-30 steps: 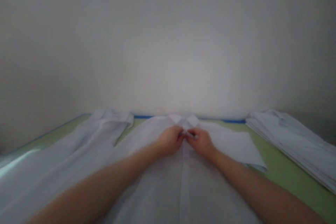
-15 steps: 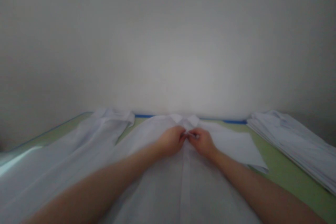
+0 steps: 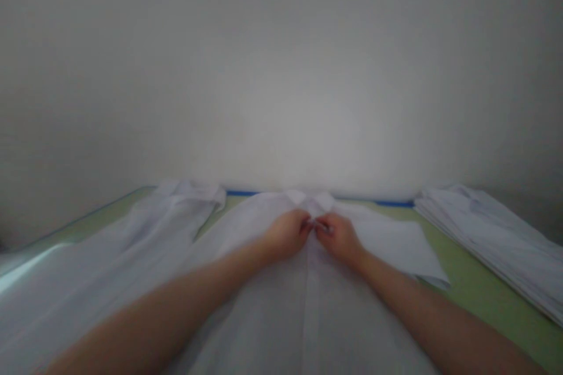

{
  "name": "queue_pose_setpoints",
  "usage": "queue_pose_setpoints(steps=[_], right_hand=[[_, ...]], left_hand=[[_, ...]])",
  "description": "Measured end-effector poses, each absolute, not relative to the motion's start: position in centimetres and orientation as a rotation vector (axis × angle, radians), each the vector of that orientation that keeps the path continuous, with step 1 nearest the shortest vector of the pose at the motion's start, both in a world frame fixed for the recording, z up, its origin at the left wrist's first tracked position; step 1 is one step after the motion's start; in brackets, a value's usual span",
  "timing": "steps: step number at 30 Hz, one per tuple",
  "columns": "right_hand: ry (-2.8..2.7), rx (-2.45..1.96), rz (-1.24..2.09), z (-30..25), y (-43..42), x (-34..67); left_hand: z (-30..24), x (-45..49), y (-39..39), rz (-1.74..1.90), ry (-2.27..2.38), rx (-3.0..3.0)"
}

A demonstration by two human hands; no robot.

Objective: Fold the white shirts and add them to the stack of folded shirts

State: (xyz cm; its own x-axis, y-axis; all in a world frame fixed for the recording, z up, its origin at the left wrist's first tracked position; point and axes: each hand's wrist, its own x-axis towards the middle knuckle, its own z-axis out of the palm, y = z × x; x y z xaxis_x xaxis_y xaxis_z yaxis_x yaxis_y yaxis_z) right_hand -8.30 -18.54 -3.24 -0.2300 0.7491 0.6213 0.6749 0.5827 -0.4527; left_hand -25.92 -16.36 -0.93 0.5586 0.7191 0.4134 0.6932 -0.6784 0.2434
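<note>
A white short-sleeved shirt (image 3: 281, 299) lies spread front side up, its collar at the far end and its front strip running down the middle. My left hand (image 3: 288, 234) pinches the front strip just below the collar. Close beside it, my right hand (image 3: 338, 237) pinches the same strip from the other side, fingertips nearly meeting the left ones. Whatever small button or edge sits between the fingertips is hidden. One sleeve (image 3: 396, 246) lies flat to the right, beyond my right forearm.
More white garments (image 3: 127, 252) lie loosely along the left side. A stack of folded white clothes (image 3: 492, 234) rests at the right. Beneath everything is a green tabletop (image 3: 479, 302) with a blue edge, against a plain pale wall (image 3: 281, 70).
Both hands stay at the same place on the front strip, with only slight finger movement. The garments around them have not visibly moved.
</note>
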Motion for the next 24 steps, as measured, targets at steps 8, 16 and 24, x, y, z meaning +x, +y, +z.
queue_pose_setpoints(steps=[8, 16, 24], right_hand=[[-1.849, -1.05, 0.364, -3.4, -18.6, -7.7], [-1.845, -1.139, 0.5, -2.9, -18.4, -7.7], [-1.95, -1.203, 0.268, -2.8, -19.1, -8.3]], left_hand=[[-0.1, -25.9, -16.6, 0.766, 1.17, 2.654], [-0.1, -26.0, -16.7, 0.765, 1.11, 2.594], [-0.7, -25.9, -15.8, 0.614, 1.083, 2.086]])
